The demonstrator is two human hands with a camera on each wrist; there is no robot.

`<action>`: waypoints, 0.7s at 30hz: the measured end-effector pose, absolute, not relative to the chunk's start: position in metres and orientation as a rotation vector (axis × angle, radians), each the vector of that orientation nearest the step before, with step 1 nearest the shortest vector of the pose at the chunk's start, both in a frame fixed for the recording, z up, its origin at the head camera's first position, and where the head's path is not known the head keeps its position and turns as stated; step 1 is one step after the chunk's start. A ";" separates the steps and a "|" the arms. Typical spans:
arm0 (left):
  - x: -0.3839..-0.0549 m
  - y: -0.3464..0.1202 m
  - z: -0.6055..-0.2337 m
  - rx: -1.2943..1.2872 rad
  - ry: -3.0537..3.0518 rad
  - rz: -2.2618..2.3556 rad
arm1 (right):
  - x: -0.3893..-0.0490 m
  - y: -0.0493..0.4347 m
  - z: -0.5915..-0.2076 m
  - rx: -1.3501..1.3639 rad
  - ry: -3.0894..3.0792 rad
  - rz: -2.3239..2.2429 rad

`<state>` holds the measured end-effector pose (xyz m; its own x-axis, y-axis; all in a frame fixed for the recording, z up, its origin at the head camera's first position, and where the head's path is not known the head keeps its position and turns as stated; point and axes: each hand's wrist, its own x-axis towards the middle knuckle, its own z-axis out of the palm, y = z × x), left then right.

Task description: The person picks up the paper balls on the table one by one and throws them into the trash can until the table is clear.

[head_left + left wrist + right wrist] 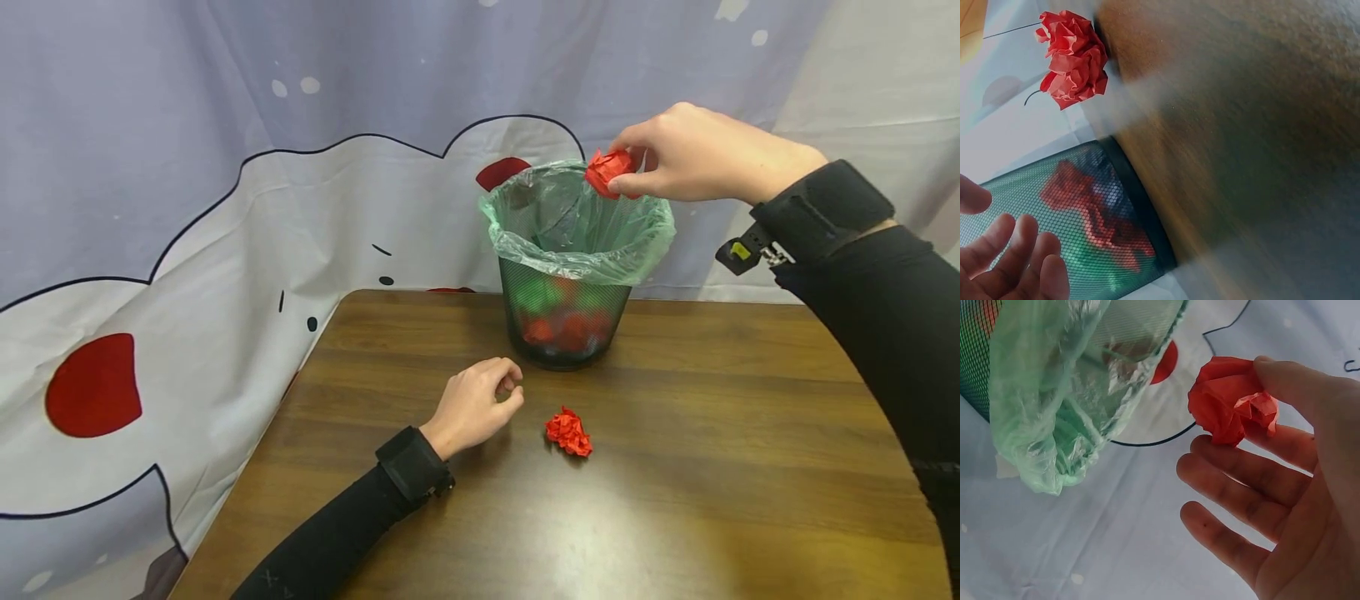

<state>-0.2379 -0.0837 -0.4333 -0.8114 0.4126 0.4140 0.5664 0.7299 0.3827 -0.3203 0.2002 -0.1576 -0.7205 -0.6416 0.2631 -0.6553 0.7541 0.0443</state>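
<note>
Between thumb and fingers, my right hand (701, 154) pinches a crumpled red paper ball (1230, 400) above the right side of the bin's rim. The bin (566, 321) is black mesh, lined with a translucent green bag (577, 265) folded over its edge. Red and green crumpled pieces (1100, 219) show through the mesh. My left hand (476, 404) is low over the table in front of the bin, fingers loosely curled and holding nothing. Just to its right, another crumpled red paper ball (568, 432) lies on the wood.
The brown wooden table (712, 467) has its back edge against a hanging cloth (247, 225) with white, grey-blue and red shapes. The bin stands near that back edge. Black bands (823, 212) circle both wrists.
</note>
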 end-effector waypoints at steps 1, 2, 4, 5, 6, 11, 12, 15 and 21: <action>-0.238 -0.083 -0.433 -0.767 -2.633 -0.725 | -0.323 0.199 -0.157 1.005 -2.709 0.071; -0.237 -0.083 -0.433 -0.768 -2.634 -0.724 | -0.325 0.199 -0.157 0.993 -2.730 0.064; -0.237 -0.083 -0.434 -0.775 -2.633 -0.725 | -0.329 0.198 -0.157 0.969 -2.774 0.060; -0.237 -0.083 -0.434 -0.778 -2.633 -0.725 | -0.330 0.198 -0.157 0.958 -2.796 0.057; -0.237 -0.083 -0.434 -0.781 -2.632 -0.725 | -0.330 0.198 -0.158 0.948 -2.810 0.051; -0.235 -0.083 -0.435 -0.788 -2.628 -0.724 | -0.330 0.201 -0.163 0.936 -2.836 0.044; -0.235 -0.083 -0.435 -0.786 -2.629 -0.726 | -0.329 0.201 -0.164 0.939 -2.832 0.044; -0.235 -0.084 -0.435 -0.781 -2.631 -0.732 | -0.326 0.204 -0.168 0.946 -2.825 0.047; -0.235 -0.083 -0.434 -0.801 -2.623 -0.726 | -0.312 0.214 -0.176 0.939 -2.818 0.071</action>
